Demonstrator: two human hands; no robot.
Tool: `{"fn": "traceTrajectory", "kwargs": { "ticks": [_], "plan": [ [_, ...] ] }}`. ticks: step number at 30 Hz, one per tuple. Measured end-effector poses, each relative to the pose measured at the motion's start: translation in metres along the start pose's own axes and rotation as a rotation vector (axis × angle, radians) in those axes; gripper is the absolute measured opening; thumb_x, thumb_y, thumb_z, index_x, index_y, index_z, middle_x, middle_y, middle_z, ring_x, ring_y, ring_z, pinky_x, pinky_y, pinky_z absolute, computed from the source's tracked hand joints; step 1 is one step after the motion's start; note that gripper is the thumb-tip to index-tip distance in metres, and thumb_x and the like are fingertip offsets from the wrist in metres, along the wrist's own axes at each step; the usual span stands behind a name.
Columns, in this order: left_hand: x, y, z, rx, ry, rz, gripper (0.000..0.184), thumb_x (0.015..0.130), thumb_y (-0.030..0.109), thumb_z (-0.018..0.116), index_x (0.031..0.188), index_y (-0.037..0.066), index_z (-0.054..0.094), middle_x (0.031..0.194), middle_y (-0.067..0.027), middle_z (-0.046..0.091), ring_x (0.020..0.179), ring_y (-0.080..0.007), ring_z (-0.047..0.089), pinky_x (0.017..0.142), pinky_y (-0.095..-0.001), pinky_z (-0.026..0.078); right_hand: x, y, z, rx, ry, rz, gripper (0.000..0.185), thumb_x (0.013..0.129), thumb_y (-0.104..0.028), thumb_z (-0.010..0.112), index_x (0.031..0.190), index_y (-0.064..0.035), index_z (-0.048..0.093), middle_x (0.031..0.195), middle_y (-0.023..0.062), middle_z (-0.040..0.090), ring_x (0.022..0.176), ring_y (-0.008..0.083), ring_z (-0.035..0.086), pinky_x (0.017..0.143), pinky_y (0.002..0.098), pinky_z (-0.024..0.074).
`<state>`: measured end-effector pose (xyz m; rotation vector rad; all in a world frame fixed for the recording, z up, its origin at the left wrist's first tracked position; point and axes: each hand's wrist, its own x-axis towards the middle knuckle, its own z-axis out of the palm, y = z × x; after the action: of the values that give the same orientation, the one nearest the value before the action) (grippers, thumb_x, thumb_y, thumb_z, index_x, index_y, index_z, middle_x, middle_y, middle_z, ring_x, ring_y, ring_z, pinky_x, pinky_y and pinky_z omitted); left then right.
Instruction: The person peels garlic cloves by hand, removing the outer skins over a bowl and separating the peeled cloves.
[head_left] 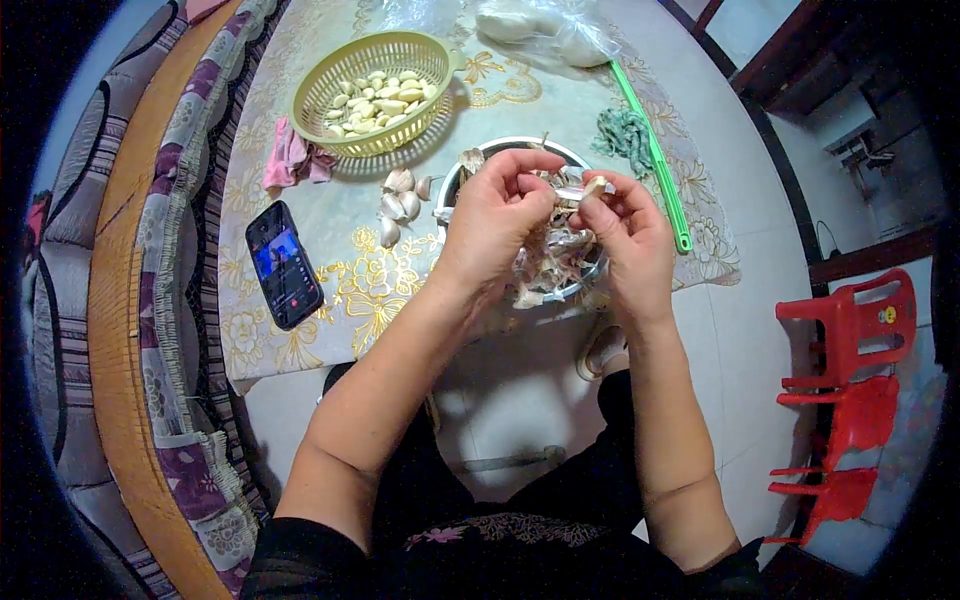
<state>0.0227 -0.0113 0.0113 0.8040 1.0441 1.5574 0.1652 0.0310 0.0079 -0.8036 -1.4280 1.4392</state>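
Note:
Over a round bowl (446,213) at the table's front edge, both of my hands are raised close together. My right hand (637,245) pinches a garlic clove (597,187) between thumb and fingers. My left hand (497,215) is closed, thumb against curled fingers, just left of the clove; whatever it may grip is hidden. Papery garlic skins (552,262) fill the bowl beneath. Left of the bowl lies a small group of unpeeled garlic cloves (399,205). Farther back, a yellow-green plastic basket (405,133) contains many peeled cloves.
A phone (284,265) with its screen lit lies at the left. Pink cloth (290,155) rests beside the basket. At the right are a green cloth (625,137) and a long green plastic stick (655,160). A clear plastic bag (550,28) sits behind. Red chairs (850,330) stand on the floor.

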Motion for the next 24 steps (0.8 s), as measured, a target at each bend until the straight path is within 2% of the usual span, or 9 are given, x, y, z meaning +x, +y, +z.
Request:
{"fn": "traceTrajectory", "kwargs": {
  "ticks": [4, 10, 13, 16, 19, 22, 23, 24],
  "plan": [
    [0.001, -0.005, -0.002, -0.034, 0.013, 0.000, 0.028, 0.083, 0.003, 0.058, 0.110, 0.001, 0.056, 0.079, 0.0017, 0.053, 0.066, -0.0048, 0.048, 0.060, -0.0179, 0.039, 0.004, 0.002, -0.002, 0.317, 0.031, 0.167, 0.031, 0.089, -0.016, 0.061, 0.113, 0.0016, 0.055, 0.095, 0.0068, 0.064, 0.076, 0.0114, 0.060, 0.071, 0.0227, 0.0495],
    [0.002, -0.007, 0.000, 0.000, 0.035, 0.035, 0.023, 0.084, 0.003, 0.057, 0.107, 0.001, 0.058, 0.079, 0.0013, 0.053, 0.068, -0.0052, 0.049, 0.061, -0.0183, 0.040, 0.006, 0.005, -0.010, 0.485, 0.031, 0.212, 0.032, 0.090, -0.015, 0.059, 0.117, 0.0014, 0.051, 0.100, 0.0091, 0.063, 0.078, 0.0116, 0.060, 0.075, 0.0251, 0.0504],
    [0.003, -0.009, -0.002, 0.044, 0.042, 0.050, 0.019, 0.085, 0.004, 0.058, 0.103, 0.000, 0.060, 0.081, 0.0004, 0.056, 0.069, -0.0056, 0.049, 0.062, -0.0180, 0.041, 0.008, 0.012, -0.014, 0.572, 0.121, 0.228, 0.030, 0.090, -0.014, 0.059, 0.115, 0.0008, 0.052, 0.102, 0.0094, 0.062, 0.078, 0.0114, 0.060, 0.076, 0.0254, 0.0507],
    [0.003, -0.005, -0.002, 0.090, 0.097, 0.105, 0.016, 0.086, 0.004, 0.057, 0.102, 0.001, 0.060, 0.084, -0.0012, 0.059, 0.071, -0.0061, 0.053, 0.063, -0.0191, 0.044, 0.012, 0.013, -0.022, 0.566, 0.236, 0.215, 0.029, 0.089, -0.012, 0.061, 0.114, 0.0005, 0.053, 0.102, 0.0096, 0.062, 0.076, 0.0118, 0.059, 0.074, 0.0249, 0.0510],
    [0.005, -0.004, 0.000, 0.179, 0.111, 0.190, 0.012, 0.086, -0.001, 0.053, 0.095, 0.001, 0.061, 0.080, -0.0004, 0.058, 0.067, -0.0054, 0.056, 0.060, -0.0188, 0.045, 0.009, 0.008, -0.020, 0.392, 0.164, 0.154, 0.029, 0.085, -0.012, 0.066, 0.109, 0.0002, 0.056, 0.091, 0.0058, 0.061, 0.072, 0.0112, 0.058, 0.067, 0.0222, 0.0493],
    [0.004, -0.007, 0.001, 0.232, 0.072, 0.235, 0.014, 0.084, -0.003, 0.053, 0.095, 0.000, 0.061, 0.084, -0.0040, 0.059, 0.072, -0.0091, 0.059, 0.064, -0.0218, 0.049, 0.005, 0.001, -0.006, 0.264, 0.135, 0.109, 0.028, 0.083, -0.011, 0.068, 0.106, 0.0002, 0.058, 0.084, 0.0032, 0.059, 0.069, 0.0095, 0.057, 0.063, 0.0209, 0.0477],
    [0.006, -0.012, -0.005, 0.451, 0.064, 0.383, 0.016, 0.081, -0.004, 0.054, 0.095, 0.000, 0.061, 0.088, -0.0072, 0.058, 0.073, -0.0122, 0.060, 0.065, -0.0243, 0.049, 0.004, 0.001, -0.003, 0.232, 0.119, 0.089, 0.028, 0.083, -0.010, 0.068, 0.106, 0.0003, 0.058, 0.084, 0.0032, 0.059, 0.068, 0.0094, 0.057, 0.062, 0.0209, 0.0478],
    [0.006, -0.012, -0.005, 0.544, 0.070, 0.474, 0.017, 0.080, -0.005, 0.055, 0.095, 0.001, 0.061, 0.089, -0.0078, 0.057, 0.073, -0.0131, 0.060, 0.065, -0.0249, 0.049, 0.003, 0.000, -0.002, 0.200, 0.103, 0.069, 0.028, 0.083, -0.010, 0.068, 0.106, 0.0003, 0.058, 0.084, 0.0032, 0.059, 0.068, 0.0092, 0.057, 0.062, 0.0210, 0.0479]
  ]
}}
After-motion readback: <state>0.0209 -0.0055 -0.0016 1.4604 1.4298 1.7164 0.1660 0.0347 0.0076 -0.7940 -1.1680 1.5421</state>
